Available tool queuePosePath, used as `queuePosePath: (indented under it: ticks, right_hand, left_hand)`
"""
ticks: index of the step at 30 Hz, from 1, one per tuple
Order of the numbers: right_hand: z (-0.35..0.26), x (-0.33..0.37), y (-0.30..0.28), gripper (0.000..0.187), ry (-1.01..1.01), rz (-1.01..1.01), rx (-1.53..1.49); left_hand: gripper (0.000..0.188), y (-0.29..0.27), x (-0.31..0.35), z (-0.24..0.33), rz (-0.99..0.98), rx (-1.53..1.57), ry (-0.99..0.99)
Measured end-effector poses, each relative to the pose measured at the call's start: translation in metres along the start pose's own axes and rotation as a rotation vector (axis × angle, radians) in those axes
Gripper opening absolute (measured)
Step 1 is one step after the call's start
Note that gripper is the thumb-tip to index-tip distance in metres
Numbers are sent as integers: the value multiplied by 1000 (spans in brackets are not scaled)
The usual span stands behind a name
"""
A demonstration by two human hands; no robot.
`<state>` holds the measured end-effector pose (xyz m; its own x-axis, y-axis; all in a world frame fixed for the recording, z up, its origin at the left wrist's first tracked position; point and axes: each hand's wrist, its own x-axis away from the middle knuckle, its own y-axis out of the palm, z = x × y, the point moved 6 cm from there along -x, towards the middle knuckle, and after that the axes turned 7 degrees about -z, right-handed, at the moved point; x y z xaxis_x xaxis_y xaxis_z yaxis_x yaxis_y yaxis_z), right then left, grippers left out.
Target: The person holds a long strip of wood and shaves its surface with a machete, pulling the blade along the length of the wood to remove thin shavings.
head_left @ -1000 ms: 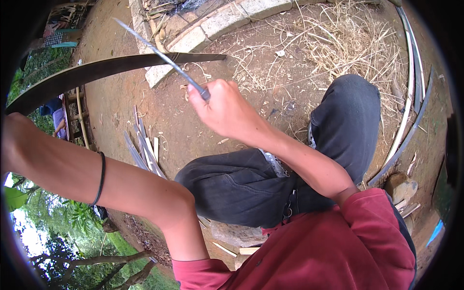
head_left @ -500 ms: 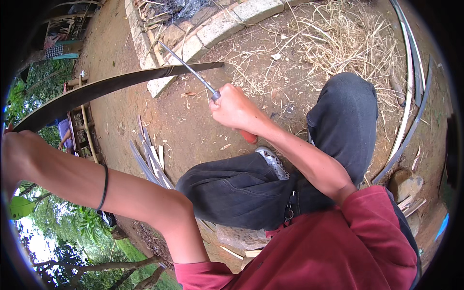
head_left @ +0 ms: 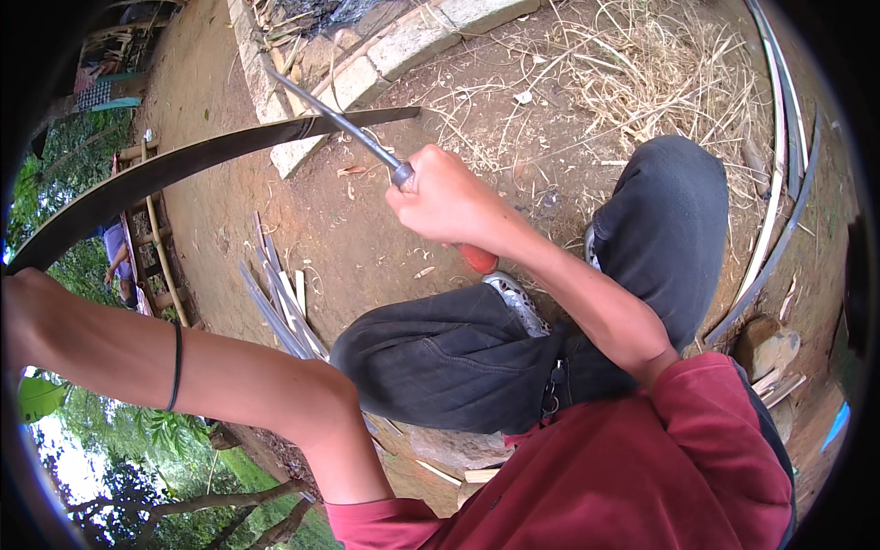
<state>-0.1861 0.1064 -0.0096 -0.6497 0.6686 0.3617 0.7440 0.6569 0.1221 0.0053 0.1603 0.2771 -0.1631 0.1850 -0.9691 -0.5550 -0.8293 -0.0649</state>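
Note:
My right hand (head_left: 445, 200) is closed round the red handle (head_left: 477, 258) of a knife. Its narrow grey blade (head_left: 371, 145) points up and left from a dark collar, crossing in front of a long dark bamboo strip (head_left: 165, 171). That strip curves from the left rim to a thin end over the dirt; whether this end touches the ground I cannot tell. At the left rim my left hand (head_left: 20, 316) grips the strip's near end, its fingers mostly hidden by the picture's edge. My left arm, with a black band at the wrist, is stretched out.
Split strips (head_left: 280, 307) lie on the dirt beside my bent left leg. A stone border (head_left: 403, 60) rings a fire pit with ash. Pale shavings (head_left: 660, 87) are heaped beyond my right knee, and long strips (head_left: 779, 183) lie at the right. Another person (head_left: 116, 252) is far left.
My left hand has shifted further left with the strip, and the wrist band with it. The knife has moved slightly left and its blade tip has risen.

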Motion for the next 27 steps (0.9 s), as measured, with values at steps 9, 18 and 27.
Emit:
queuePosePath:
  ticks: [9,18,27]
  right_hand:
    - [95,-59,0,24,138,171,-1]
    - [47,-45,18,20,-124,243,187]
    - [137,-82,-4,26,265,270,-207]
  left_hand:
    - [45,3,-8,-2,20,-26,22]
    - [48,13,-27,-10,56,-60,51]
    - [52,70,-57,-30,113,-194,124]
